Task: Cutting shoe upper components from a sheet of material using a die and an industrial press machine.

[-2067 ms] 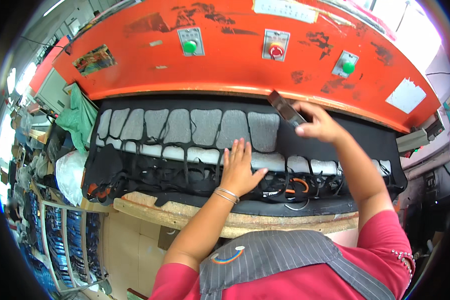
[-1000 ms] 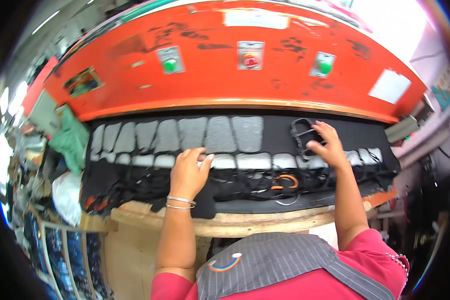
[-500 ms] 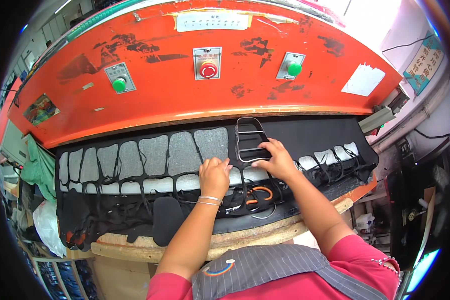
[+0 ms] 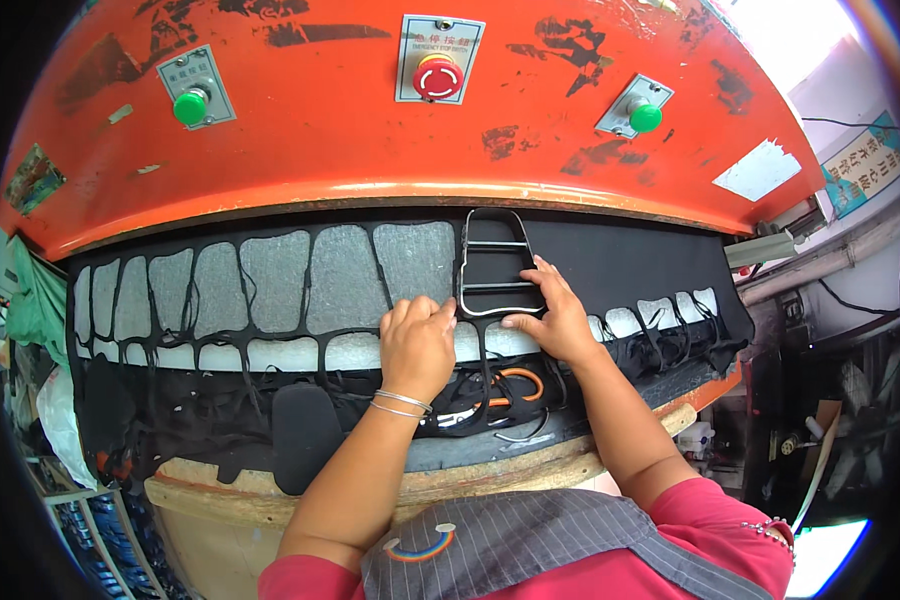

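Note:
A metal cutting die (image 4: 467, 265), a rounded frame with two crossbars, lies on a black sheet (image 4: 630, 250) beside the last of several cut-out openings. My right hand (image 4: 560, 318) grips its right side, fingers over the edge and thumb by the lower right corner. My left hand (image 4: 418, 345) is closed at the lower left corner, thumb and forefinger close to the frame; whether they pinch the sheet or touch the die is hidden. Grey board (image 4: 342, 280) shows through the openings on the left. Below my hands lies a tool with orange handles (image 4: 522, 378), partly under black strips.
An orange machine beam (image 4: 320, 140) spans the back, carrying a red stop button (image 4: 437, 77) and two green buttons (image 4: 190, 106) (image 4: 646, 117). Black scraps (image 4: 200, 420) hang along the near side, above a worn wooden edge (image 4: 510, 480). Green cloth (image 4: 35, 290) hangs at left.
The die has turned slightly straighter and sits closer to the last opening, with my right hand still on it. My left hand stays closed by its corner. The view has shifted nearer the bench.

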Available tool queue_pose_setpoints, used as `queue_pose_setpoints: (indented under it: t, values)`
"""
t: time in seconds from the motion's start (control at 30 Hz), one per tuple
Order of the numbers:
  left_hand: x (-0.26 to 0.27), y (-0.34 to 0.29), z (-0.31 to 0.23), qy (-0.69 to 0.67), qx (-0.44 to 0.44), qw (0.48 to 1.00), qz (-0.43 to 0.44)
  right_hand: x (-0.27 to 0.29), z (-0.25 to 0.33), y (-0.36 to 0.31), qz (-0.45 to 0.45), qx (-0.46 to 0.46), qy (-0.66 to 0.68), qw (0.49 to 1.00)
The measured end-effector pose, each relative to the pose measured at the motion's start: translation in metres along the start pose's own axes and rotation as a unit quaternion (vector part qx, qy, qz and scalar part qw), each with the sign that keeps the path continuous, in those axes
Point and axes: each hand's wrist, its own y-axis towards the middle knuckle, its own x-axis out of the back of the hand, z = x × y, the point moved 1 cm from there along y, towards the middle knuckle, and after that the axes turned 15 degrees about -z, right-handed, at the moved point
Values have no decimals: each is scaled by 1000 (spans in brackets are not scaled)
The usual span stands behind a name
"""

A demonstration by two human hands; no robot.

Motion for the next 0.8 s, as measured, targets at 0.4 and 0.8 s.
queue_pose_setpoints:
  t: [0.4,0.8]
  values:
    - [3,8,-1,-5,11,1000,15,0,4,6,-5,22,6,1000]
    - [60,51,11,-118,154,981,-29,54,32,43,-123,-64,68,988]
